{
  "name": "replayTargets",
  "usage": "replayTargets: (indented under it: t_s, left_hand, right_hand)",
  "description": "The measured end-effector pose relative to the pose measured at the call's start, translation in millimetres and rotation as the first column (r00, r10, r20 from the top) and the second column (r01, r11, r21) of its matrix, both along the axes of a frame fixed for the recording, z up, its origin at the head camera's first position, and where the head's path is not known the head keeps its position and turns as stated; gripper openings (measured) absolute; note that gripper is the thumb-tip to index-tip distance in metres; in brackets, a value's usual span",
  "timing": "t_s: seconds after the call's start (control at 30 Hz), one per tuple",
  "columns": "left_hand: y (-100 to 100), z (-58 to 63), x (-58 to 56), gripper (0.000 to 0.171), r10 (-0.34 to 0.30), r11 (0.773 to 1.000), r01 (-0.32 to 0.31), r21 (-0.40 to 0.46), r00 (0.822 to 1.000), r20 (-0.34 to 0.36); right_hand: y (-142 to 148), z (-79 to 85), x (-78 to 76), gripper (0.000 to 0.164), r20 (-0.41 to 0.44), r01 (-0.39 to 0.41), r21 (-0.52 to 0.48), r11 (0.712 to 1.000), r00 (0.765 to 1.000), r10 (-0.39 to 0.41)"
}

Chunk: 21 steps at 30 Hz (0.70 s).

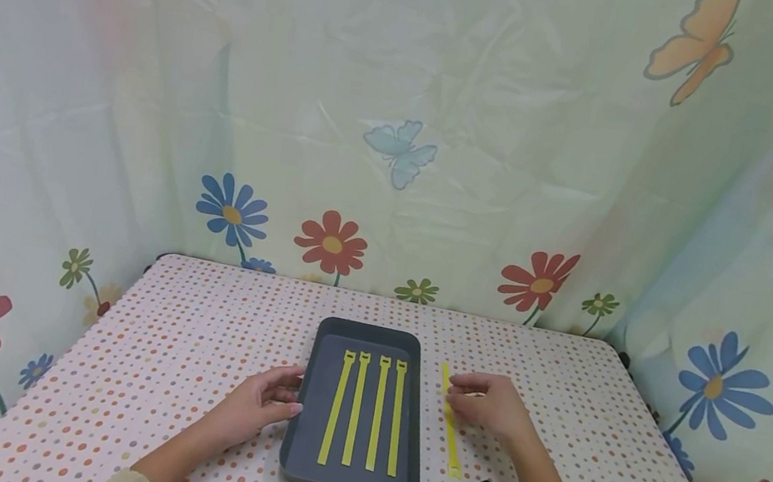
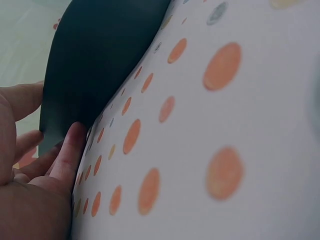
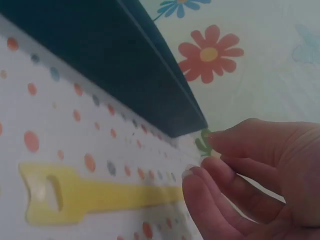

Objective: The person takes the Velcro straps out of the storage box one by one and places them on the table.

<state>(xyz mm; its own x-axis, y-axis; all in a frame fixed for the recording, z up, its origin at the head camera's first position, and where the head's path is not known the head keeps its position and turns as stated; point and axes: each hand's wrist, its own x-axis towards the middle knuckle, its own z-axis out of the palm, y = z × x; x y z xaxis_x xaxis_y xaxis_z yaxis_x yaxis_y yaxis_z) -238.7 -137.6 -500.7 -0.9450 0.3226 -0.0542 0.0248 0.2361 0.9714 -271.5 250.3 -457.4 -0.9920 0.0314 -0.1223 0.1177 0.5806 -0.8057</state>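
Yellow strap (image 3: 110, 196) by the fingertips of the right hand (image 1: 495, 406), thumb and forefinger narrowly apart, grip unclear.

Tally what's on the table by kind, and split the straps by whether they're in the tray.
Tray: 1
Straps in the tray: 4
Strap outside the tray: 1
Total: 6

the wrist views are dimmer than head's.
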Motion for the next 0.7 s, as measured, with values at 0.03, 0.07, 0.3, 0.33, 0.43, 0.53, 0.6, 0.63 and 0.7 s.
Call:
replayTargets:
  t_s: [0.03, 0.07, 0.3, 0.33, 0.43, 0.53, 0.6, 0.63, 0.7]
  left_hand:
    - [-0.1, 0.4, 0.1, 0.064, -0.001, 1.0, 0.001, -0.001, 1.0, 0.001]
    - [-0.2, 0.7, 0.0, 0.064, -0.001, 1.0, 0.001, -0.003, 1.0, 0.003]
    - [0.6, 3.0, 1.5, 0.064, 0.006, 1.0, -0.006, -0.001, 1.0, 0.014]
    - [0.6, 3.2, 1.8, 0.064, 0.007, 1.0, -0.007, -0.001, 1.0, 0.014]
    - [0.5, 2.7, 2.0, 0.064, 0.006, 1.0, -0.006, -0.003, 1.0, 0.014]
    - [0.6, 1.9, 1.5, 0.065, 0.002, 1.0, -0.002, -0.008, 1.0, 0.011]
    - [1.2, 2.2, 1.7, 0.065, 0.004, 1.0, -0.004, -0.008, 1.0, 0.013]
    - [1.4, 2.6, 2.0, 0.065, 0.007, 1.0, -0.007, -0.006, 1.0, 0.015]
    - [1.4, 2.9, 2.5, 0.065, 0.01, 1.0, -0.01, 0.001, 1.0, 0.021]
  right_hand:
    - [-1.6, 2.2, 0.0, 0.037, -0.014, -0.013, 0.0, 1.0, 1.0, 0.013]
    - [-3.2, 4.4, -0.1, 0.037, -0.029, -0.026, 0.001, 1.0, 0.999, 0.026]
    - [-17.8, 16.7, -3.9, 0.034, -0.138, -0.102, 0.004, 0.995, 0.985, 0.101]
    - [-20.3, 17.9, -4.4, 0.034, -0.148, -0.115, -0.007, 0.993, 0.983, 0.113]
    - [-26.9, 20.4, -6.6, 0.033, -0.177, -0.169, -0.046, 0.984, 0.971, 0.159]
    - [-32.9, 22.1, -9.4, 0.032, -0.201, -0.239, -0.071, 0.968, 0.954, 0.221]
    - [-37.5, 23.2, -11.6, 0.031, -0.211, -0.287, -0.064, 0.956, 0.94, 0.268]
    - [-40.2, 23.9, -12.7, 0.03, -0.213, -0.312, -0.057, 0.949, 0.932, 0.293]
    - [-46.6, 25.4, -15.1, 0.029, -0.217, -0.359, -0.029, 0.933, 0.913, 0.345]
